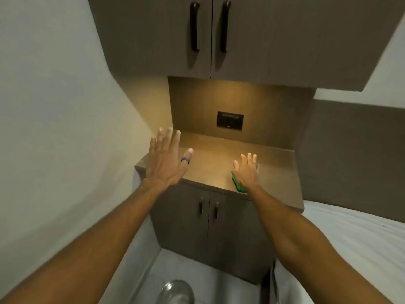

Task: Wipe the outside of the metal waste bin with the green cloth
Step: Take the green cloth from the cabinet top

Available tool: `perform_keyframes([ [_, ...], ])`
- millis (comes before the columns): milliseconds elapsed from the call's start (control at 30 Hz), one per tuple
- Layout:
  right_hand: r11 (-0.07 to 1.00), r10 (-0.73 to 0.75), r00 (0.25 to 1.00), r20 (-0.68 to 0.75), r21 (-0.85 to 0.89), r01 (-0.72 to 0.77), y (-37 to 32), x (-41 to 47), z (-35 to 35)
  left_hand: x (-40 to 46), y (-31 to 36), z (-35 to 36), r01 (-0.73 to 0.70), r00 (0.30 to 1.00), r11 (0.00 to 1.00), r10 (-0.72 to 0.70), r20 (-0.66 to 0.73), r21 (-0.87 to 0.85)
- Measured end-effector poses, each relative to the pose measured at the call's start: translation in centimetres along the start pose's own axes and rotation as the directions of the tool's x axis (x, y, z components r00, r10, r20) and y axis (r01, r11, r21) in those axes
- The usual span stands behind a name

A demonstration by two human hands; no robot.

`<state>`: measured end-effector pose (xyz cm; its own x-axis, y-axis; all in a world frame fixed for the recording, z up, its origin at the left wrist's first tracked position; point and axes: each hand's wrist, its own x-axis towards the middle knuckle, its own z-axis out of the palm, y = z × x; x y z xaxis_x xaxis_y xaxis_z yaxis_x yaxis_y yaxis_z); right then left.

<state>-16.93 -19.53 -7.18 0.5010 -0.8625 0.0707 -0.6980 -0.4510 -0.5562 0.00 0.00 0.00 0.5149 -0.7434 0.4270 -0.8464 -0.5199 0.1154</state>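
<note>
The shiny metal waste bin [176, 291] stands on the floor at the bottom edge, its rounded top partly cut off by the frame. A folded green cloth [237, 182] lies on the brown counter near its front edge, mostly hidden under my right hand [247, 171], which rests flat on it with fingers spread. My left hand [164, 160] hovers above the counter's left side, palm down and fingers apart, holding nothing. A dark ring sits on its thumb.
The counter [210, 163] tops a low cabinet with two doors [208, 218]. Upper cupboards with black handles [210, 29] hang overhead. A black socket panel [230, 120] is on the back wall. A wall runs along the left, a white bed [350, 249] along the right.
</note>
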Motion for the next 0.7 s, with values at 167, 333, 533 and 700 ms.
perform_keyframes([
  [167, 0.977, 0.094, 0.984, 0.151, -0.202, -0.062, 5.9, 2.8, 2.6, -4.0, 0.6, 4.6, -0.009, 0.995, 0.998, 0.001, 0.103, 0.069],
  [333, 0.973, -0.050, 0.986, 0.162, -0.215, 0.084, 9.1, 3.9, 4.6, -7.3, 0.0, 8.0, -0.021, 0.975, 0.996, 0.001, 0.221, 0.088],
  [533, 0.983, -0.155, 0.988, -0.010, -0.102, 0.154, 9.0, -1.6, 6.5, -13.6, -0.5, 12.1, 0.008, 0.940, 0.999, 0.006, 0.340, -0.040],
  [700, 0.902, 0.113, 0.991, 0.070, 0.410, -0.132, 8.8, -9.6, 13.0, -19.3, -2.2, 16.7, 0.009, 0.837, 0.998, 0.027, 0.547, -0.063],
])
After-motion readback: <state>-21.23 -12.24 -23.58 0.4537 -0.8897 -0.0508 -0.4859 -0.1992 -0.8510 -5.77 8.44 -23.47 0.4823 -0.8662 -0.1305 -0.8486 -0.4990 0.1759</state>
